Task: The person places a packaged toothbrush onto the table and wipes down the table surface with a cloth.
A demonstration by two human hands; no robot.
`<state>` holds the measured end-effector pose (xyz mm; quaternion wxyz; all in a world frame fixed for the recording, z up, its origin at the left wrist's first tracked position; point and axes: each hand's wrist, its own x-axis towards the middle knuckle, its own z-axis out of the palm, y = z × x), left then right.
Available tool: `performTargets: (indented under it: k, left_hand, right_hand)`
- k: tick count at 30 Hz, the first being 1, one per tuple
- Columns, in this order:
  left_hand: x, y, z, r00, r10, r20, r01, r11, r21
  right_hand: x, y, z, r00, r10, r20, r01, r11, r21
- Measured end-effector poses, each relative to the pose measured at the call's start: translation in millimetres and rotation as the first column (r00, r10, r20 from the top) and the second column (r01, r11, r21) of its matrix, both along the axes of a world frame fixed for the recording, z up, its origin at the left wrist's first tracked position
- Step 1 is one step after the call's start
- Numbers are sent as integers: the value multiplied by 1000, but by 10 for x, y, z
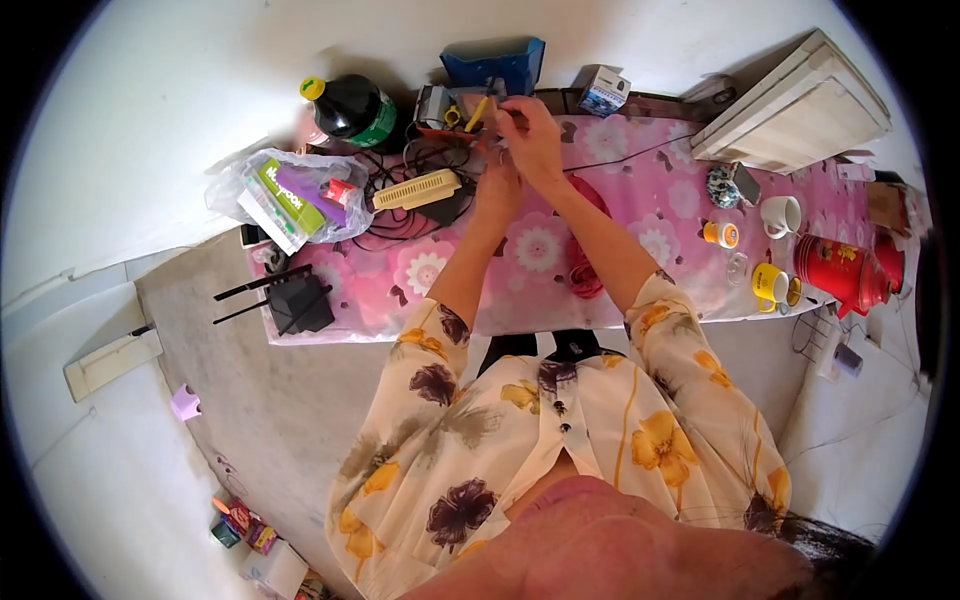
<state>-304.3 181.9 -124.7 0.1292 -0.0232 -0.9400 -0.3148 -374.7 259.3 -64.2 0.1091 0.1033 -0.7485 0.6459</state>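
Both my hands are close together at the back of the table, by a small holder (pixel 440 105) with a yellow pen-like item (pixel 477 113) in it. My right hand (pixel 533 140) has its fingers bent inward at the holder's right side. Just below it, my left hand (pixel 497 188) has its fingers drawn together near the holder's front. What lies between the fingers of either hand is too small to make out. A blue bag-like item (pixel 493 66) leans on the wall behind. Red yarn (pixel 587 270) lies right of my left forearm, partly hidden by my right arm.
Left of my hands are a cream plastic device (pixel 417 189) among black cables, a plastic bag of packages (pixel 290 200), a dark bottle (pixel 352 110) and a black router (pixel 300 302). To the right are a small box (pixel 604 92), mugs (pixel 780 216) and a red thermos (pixel 840 270).
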Motion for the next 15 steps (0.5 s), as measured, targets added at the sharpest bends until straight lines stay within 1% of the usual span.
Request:
performTargets:
  k: [2,3,4,5,6,8,10,12,14,15]
  left_hand:
    - [11,-37,-45,986,-111,125,106,993,44]
    - [16,-34,-60,986,-106,128,101,994,45]
    - [2,-15,-76,995,-82,52,77,993,85]
    - [6,0,-90,998,-56,-21,58,990,127]
    - [9,0,-60,998,-54,-21,56,990,129]
    - [-2,0,10,977,-94,193,79,993,86]
    - [17,45,113,980,-89,176,74,993,92]
    - [11,94,165,984,-90,156,76,992,97]
    - [15,144,149,995,-71,67,63,992,107]
    - [28,167,158,994,-81,71,73,992,107]
  right_hand:
    - [14,-42,48,999,31,-23,-31,999,23]
    - [31,-46,101,994,106,-24,-103,989,102]
    - [35,-54,140,984,179,-22,-173,968,181]
    - [27,-61,136,983,183,-20,-176,967,183]
    - [-9,-61,112,981,189,-43,-177,964,197]
    - [-66,-20,73,979,192,-66,-175,961,213]
    - [-97,54,92,978,191,84,-209,914,349]
    - [-101,120,92,978,201,60,-209,902,377]
    - [-115,191,69,977,209,43,-209,890,405]
    - [-121,230,52,964,211,160,-256,901,351]
